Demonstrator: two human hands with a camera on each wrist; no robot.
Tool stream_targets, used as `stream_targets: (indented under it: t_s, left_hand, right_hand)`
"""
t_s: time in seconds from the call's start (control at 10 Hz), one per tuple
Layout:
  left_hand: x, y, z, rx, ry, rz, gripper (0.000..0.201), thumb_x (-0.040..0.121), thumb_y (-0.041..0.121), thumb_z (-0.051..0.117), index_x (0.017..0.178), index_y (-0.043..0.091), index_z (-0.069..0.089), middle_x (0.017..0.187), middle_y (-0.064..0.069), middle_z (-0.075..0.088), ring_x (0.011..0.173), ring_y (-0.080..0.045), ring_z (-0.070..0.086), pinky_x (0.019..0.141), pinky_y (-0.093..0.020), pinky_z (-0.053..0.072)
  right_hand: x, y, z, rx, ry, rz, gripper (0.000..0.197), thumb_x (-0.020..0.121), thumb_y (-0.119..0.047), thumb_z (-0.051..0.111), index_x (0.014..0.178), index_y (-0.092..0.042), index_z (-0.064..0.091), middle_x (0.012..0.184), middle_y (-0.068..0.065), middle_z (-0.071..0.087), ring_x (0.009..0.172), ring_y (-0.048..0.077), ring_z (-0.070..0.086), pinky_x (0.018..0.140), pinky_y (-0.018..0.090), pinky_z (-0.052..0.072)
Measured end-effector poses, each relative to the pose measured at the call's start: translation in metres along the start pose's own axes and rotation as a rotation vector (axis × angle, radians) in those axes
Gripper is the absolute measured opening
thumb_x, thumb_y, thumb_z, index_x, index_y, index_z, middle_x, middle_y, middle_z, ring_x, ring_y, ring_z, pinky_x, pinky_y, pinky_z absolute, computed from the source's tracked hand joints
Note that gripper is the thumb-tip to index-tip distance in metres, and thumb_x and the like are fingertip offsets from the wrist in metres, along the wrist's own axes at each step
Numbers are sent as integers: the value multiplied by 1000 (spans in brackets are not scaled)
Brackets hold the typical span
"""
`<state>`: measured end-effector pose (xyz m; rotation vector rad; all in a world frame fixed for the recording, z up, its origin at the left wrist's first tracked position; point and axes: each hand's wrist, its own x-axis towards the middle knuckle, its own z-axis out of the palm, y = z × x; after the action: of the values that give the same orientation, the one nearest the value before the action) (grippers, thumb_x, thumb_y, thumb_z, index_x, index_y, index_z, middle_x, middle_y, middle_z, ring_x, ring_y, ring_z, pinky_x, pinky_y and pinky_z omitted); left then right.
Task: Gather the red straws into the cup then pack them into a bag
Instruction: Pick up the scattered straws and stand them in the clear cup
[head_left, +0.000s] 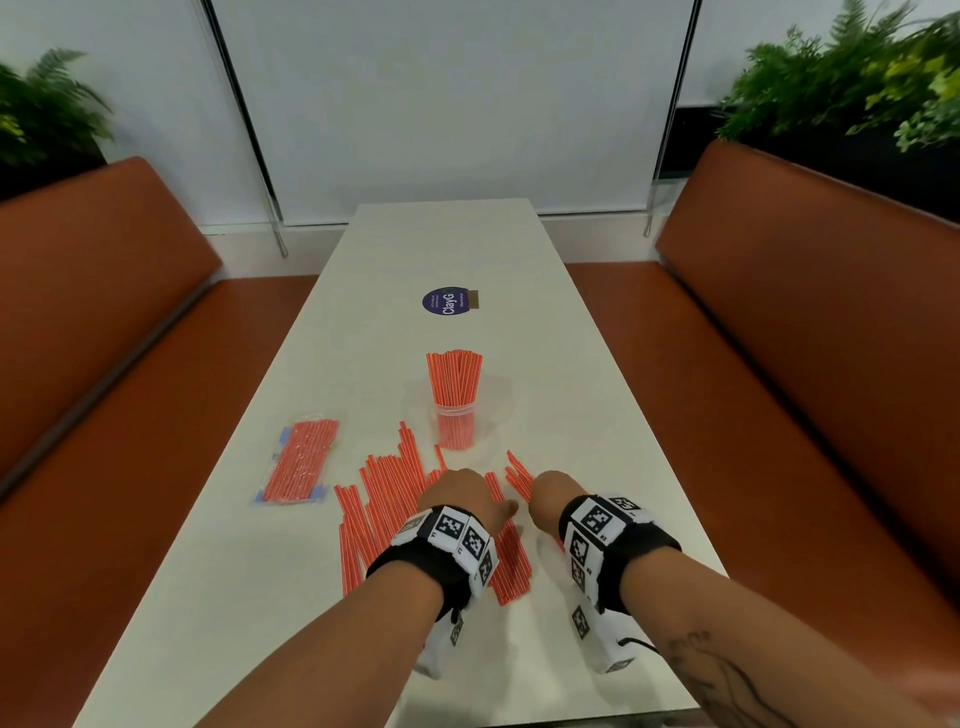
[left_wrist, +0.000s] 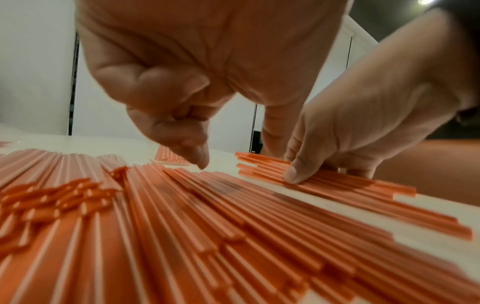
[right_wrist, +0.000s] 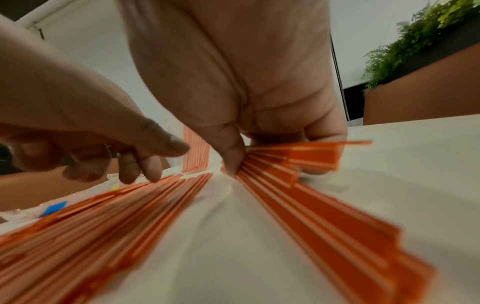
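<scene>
A clear cup (head_left: 456, 428) packed with upright red straws (head_left: 454, 376) stands mid-table. In front of it a wide pile of loose red straws (head_left: 384, 499) lies flat. My left hand (head_left: 457, 493) hovers over the pile's right part; its bent fingertips (left_wrist: 200, 161) touch the straw ends and hold nothing. To the right of the pile, my right hand (head_left: 550, 491) pinches a small bunch of straws (right_wrist: 311, 156) between its thumb (right_wrist: 231, 162) and the fingers behind it. The bunch still lies on the table (right_wrist: 233, 236). A clear bag (head_left: 298, 462) filled with red straws lies to the left.
A round purple sticker (head_left: 448, 301) is on the white table beyond the cup. Orange benches (head_left: 779, 364) run along both long sides, with plants (head_left: 857, 78) behind them. A bare strip of table separates the pile from the right-hand bunch.
</scene>
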<state>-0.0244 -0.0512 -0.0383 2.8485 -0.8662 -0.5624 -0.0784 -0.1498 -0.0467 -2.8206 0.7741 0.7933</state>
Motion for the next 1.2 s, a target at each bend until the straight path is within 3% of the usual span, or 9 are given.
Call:
stream_targets:
  t_s: [0.2, 0.3, 0.5, 0.6, 0.7, 0.8, 0.9, 1.0, 1.2]
  left_hand:
    - [7, 7, 5, 171, -24, 74, 44, 87, 49, 54, 82, 7, 66, 86, -6, 69, 96, -24, 68, 75, -28, 50]
    - [12, 12, 7, 114, -60, 78, 35, 88, 36, 55, 95, 4, 67, 101, -11, 70, 96, -26, 67, 75, -27, 50]
    - [18, 22, 12, -13, -105, 8, 40, 87, 25, 58, 53, 14, 40, 54, 1, 43, 61, -20, 51, 54, -22, 39]
    - [18, 30, 16, 24, -155, 11, 32, 87, 21, 57, 58, 11, 50, 61, -2, 52, 79, -23, 64, 66, -25, 46]
    - [12, 34, 20, 49, -162, 11, 30, 93, 22, 48, 108, 2, 65, 113, -13, 67, 114, -28, 61, 91, -33, 50]
    - [12, 34, 19, 72, -197, 51, 30, 94, 19, 47, 112, 2, 63, 115, -12, 66, 108, -26, 63, 89, -31, 50]
    - [17, 31, 14, -140, -150, -43, 23, 90, 17, 49, 70, 9, 54, 76, -5, 54, 75, -22, 55, 59, -26, 42]
    - [19, 29, 6, -430, -82, -89, 31, 86, 10, 48, 59, 11, 34, 60, -2, 38, 49, -17, 35, 46, -24, 25]
    - [16, 16, -17, -894, 6, -101, 22, 96, 14, 35, 108, -2, 44, 73, -5, 48, 54, -17, 50, 44, -23, 38]
  right_hand:
    - [-6, 9, -7, -25, -54, -52, 27, 99, -6, 36, 78, 0, 53, 79, 10, 47, 87, 27, 53, 73, 21, 39]
    - [-10, 14, -12, -101, -41, -66, 27, 99, -20, 45, 99, -1, 65, 103, 10, 63, 102, 26, 60, 80, 24, 35]
    - [-10, 14, 1, 18, 15, -22, 44, 99, -21, 40, 56, -14, 30, 61, -1, 31, 54, 13, 27, 53, 20, 18]
    - [-8, 16, 8, 194, 81, 8, 35, 100, -8, 33, 65, -11, 37, 63, 0, 26, 62, 15, 36, 72, 22, 35]
    - [-10, 17, 8, 887, 169, 222, 18, 99, -6, 34, 99, 2, 49, 65, -1, 24, 58, 8, 29, 67, 15, 36]
    - [-1, 23, 13, 858, 102, 161, 19, 98, -15, 39, 106, -5, 53, 65, -4, 28, 56, 5, 26, 53, 14, 25]
    - [1, 23, 11, 897, 116, 142, 34, 97, -18, 39, 64, -20, 34, 66, -3, 33, 55, 7, 31, 53, 18, 30]
    - [3, 24, 9, 975, 119, 136, 36, 96, -17, 39, 62, -23, 31, 65, -1, 39, 54, 11, 40, 49, 23, 37]
    - [0, 16, -8, 1122, 108, 101, 31, 97, -20, 36, 66, -23, 39, 63, 4, 50, 49, 18, 49, 46, 27, 44]
